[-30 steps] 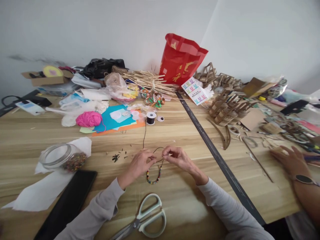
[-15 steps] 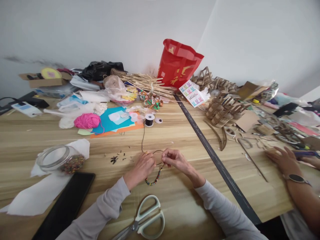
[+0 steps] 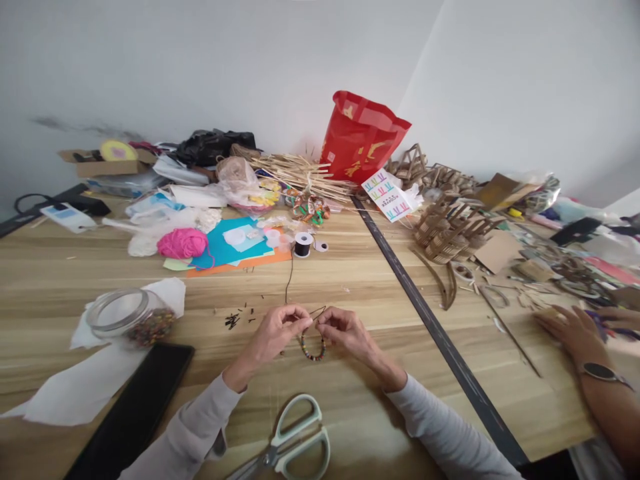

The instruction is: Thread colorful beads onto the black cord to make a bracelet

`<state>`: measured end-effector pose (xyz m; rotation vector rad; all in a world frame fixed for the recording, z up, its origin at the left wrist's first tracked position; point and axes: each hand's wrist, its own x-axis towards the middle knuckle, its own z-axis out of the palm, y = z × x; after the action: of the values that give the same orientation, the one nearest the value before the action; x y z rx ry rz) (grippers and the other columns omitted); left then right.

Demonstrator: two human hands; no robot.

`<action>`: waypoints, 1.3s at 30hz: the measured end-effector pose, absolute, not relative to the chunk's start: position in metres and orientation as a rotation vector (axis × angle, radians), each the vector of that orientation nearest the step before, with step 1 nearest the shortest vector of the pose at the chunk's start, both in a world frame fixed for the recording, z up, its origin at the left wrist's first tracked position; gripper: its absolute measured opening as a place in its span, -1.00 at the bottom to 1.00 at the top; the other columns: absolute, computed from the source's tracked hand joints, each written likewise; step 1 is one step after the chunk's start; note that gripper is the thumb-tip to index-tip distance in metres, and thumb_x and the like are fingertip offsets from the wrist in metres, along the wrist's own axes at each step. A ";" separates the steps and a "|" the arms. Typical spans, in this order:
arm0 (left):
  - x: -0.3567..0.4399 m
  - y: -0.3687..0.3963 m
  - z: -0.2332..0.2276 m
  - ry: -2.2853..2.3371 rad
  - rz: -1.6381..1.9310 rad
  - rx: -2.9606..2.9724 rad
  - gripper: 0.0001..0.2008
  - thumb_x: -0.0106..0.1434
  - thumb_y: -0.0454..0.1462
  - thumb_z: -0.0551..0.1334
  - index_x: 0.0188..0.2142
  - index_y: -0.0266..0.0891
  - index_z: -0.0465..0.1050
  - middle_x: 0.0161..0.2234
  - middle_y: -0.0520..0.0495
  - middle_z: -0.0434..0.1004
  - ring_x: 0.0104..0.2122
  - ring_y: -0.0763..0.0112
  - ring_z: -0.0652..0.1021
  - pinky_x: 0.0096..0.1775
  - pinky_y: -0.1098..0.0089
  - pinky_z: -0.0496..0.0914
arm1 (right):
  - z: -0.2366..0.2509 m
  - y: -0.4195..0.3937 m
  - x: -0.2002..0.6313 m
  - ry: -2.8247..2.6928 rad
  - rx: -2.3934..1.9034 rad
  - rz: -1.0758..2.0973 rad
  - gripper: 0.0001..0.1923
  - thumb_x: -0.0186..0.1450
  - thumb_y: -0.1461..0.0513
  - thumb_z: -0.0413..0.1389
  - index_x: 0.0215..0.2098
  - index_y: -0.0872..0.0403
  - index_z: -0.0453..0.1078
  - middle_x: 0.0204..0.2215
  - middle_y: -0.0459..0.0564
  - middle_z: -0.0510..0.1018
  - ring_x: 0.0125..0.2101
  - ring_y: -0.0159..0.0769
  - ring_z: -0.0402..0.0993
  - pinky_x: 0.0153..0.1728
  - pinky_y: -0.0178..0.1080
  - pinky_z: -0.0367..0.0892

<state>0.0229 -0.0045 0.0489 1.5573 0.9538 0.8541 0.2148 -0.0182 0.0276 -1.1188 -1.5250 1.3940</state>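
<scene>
Between my hands hangs a loop of small multicoloured beads (image 3: 313, 357) on a thin black cord. My left hand (image 3: 284, 331) pinches the cord with thumb and forefinger at the loop's upper left. At the upper right, my right hand (image 3: 346, 335) has its fingertips closed on the cord too, very near the left fingertips. A bit of cord sticks up just above both hands. The cord (image 3: 289, 277) runs back to a white spool of black cord (image 3: 303, 245). Scissors (image 3: 295, 437) with pale handles lie below my hands. Short black cut pieces (image 3: 232, 321) are scattered to the left.
A glass jar of beads (image 3: 150, 327) lies tipped on white paper at left, beside a black tray-like object (image 3: 135, 407). Pink yarn (image 3: 183, 243), coloured sheets and a red bag (image 3: 365, 140) stand behind. At right are small woven baskets (image 3: 445, 233) and another person's hand (image 3: 565, 330).
My left hand has turned from palm-down to a raised pinch, and the two hands' fingertips have come closer together. The bead loop now hangs centred between them. The view has shifted slightly.
</scene>
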 end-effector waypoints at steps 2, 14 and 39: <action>0.021 -0.007 0.059 0.925 0.888 1.606 -0.81 0.17 -0.22 0.21 -0.50 -0.29 0.41 -0.41 -0.03 0.43 -0.34 0.37 0.44 -0.22 0.41 0.27 | 0.031 -0.019 0.212 -1.482 -1.111 1.383 -0.72 0.16 0.07 0.21 -0.38 0.14 0.37 -0.57 -0.13 0.38 -0.62 -0.52 0.22 -0.62 -0.44 0.16; 0.017 -0.004 0.074 0.856 0.995 1.814 -0.83 0.22 -0.23 0.20 -0.47 -0.26 0.40 -0.41 -0.03 0.43 -0.32 0.33 0.45 -0.17 0.36 0.27 | 0.049 -0.019 0.203 -1.401 -0.961 1.451 -0.73 0.12 0.09 0.25 -0.39 0.13 0.39 -0.59 -0.13 0.40 -0.63 -0.52 0.24 -0.65 -0.45 0.23; 0.020 -0.012 0.059 0.961 0.923 1.575 -0.81 0.21 -0.22 0.18 -0.46 -0.30 0.39 -0.51 0.00 0.47 -0.47 0.42 0.44 -0.36 0.45 0.30 | 0.050 -0.025 0.197 -1.708 -1.020 0.983 -0.69 0.27 0.18 0.12 -0.04 0.10 0.41 -0.46 -0.08 0.45 -0.50 -0.46 0.36 -0.55 -0.42 0.29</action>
<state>0.0196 -0.0115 0.0592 1.5745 0.9610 0.9233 0.1969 -0.0246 0.0497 -1.0196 -1.7080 0.9826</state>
